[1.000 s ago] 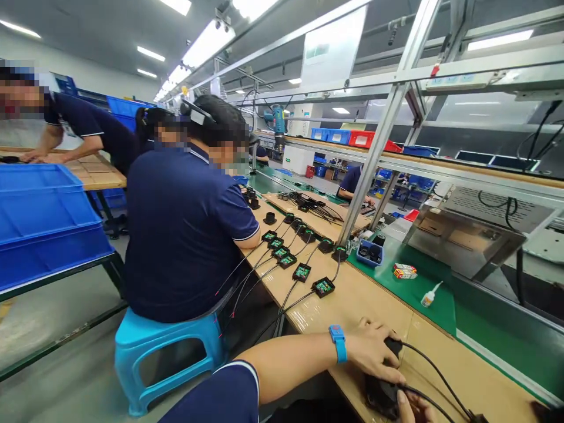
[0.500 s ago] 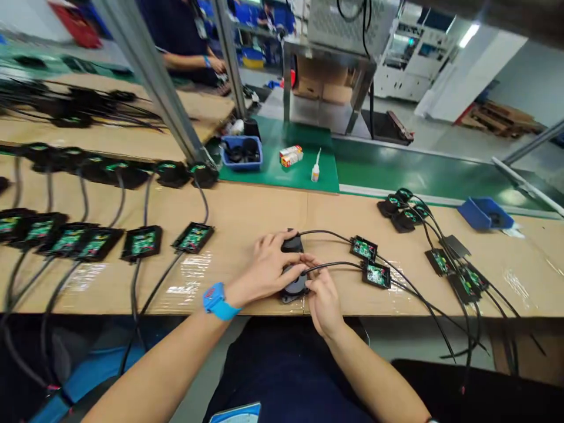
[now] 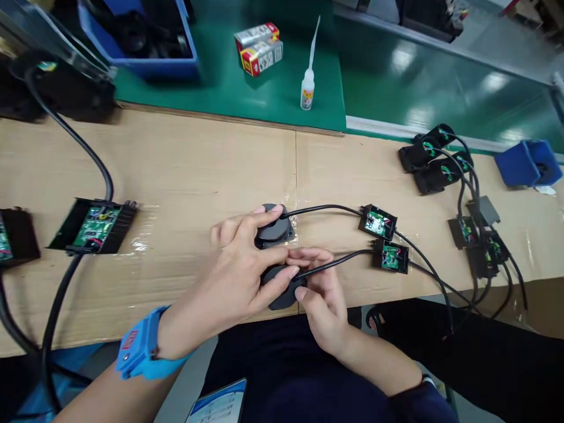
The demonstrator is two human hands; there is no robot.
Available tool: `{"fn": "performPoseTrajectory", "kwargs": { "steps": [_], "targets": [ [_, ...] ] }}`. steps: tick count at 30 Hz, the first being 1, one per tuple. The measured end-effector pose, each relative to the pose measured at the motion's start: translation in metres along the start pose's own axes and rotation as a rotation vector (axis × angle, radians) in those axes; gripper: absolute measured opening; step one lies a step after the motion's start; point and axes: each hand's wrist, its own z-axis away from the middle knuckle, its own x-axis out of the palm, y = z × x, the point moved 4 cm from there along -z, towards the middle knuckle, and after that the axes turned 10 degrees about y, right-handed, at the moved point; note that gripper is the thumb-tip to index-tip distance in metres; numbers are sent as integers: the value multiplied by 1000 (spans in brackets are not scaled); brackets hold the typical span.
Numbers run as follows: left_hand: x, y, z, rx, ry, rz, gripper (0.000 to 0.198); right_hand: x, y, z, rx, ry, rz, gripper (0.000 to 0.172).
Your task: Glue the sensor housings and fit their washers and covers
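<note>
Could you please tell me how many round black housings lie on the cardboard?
2. The far housing lies under the left hand; the near housing sits between it and the right hand. The blue bin may hide more.

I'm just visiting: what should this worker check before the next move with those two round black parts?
1. Left hand on upper disc: ok, fingers rest on it.
2. Right hand gripping lower disc: ok, pinched at its cable end.
3. Two cables untangled: ok, they run apart to the open circuit boxes.
4. Glue bottle upright: ok, on the green mat.
5. Lower disc's face: cannot tell, hands hide it.
</note>
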Motion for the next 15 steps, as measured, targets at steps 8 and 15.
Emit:
{"fn": "performPoseTrajectory", "kwargs": {
  "steps": [8, 15],
  "targets": [
    [-1, 3, 0, -35, -39, 43, 35, 2, -8, -1, -1, -1, -33, 36],
    [-4, -2, 0, 43, -83, 17, 36, 4, -11, -3, 21, 2, -56, 31]
  ]
}}
